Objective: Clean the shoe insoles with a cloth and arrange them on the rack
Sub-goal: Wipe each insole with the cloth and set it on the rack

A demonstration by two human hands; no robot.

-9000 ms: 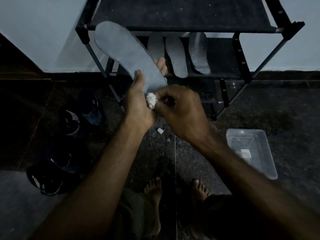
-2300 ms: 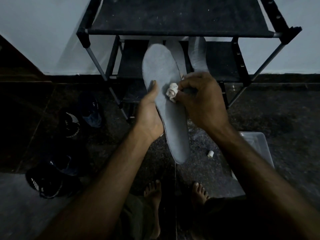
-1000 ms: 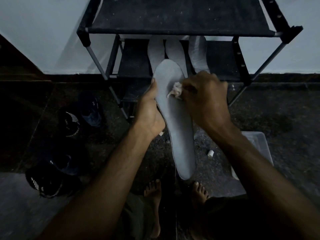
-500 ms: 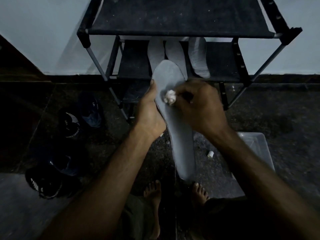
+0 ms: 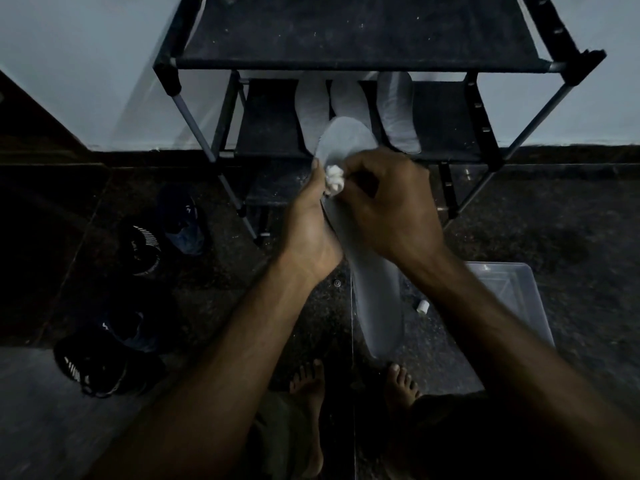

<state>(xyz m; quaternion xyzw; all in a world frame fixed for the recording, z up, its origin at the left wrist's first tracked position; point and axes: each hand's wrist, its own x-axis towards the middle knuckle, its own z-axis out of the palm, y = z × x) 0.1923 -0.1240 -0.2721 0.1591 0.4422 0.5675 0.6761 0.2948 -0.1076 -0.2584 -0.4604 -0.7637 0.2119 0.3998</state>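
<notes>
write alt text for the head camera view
A person's left hand holds a grey insole while the right hand rubs it with a small white cloth. Behind stands a black shoe rack with three insoles; dark shoes lie on the floor.

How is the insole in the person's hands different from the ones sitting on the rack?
The held insole is up in the air, gripped by the left hand, while the three rack insoles lie on a lower shelf of the rack. The right hand presses a white cloth on the held one; nothing touches the rack insoles. The held one shows nearly whole; the top shelf partly hides the others. All look pale grey.
</notes>
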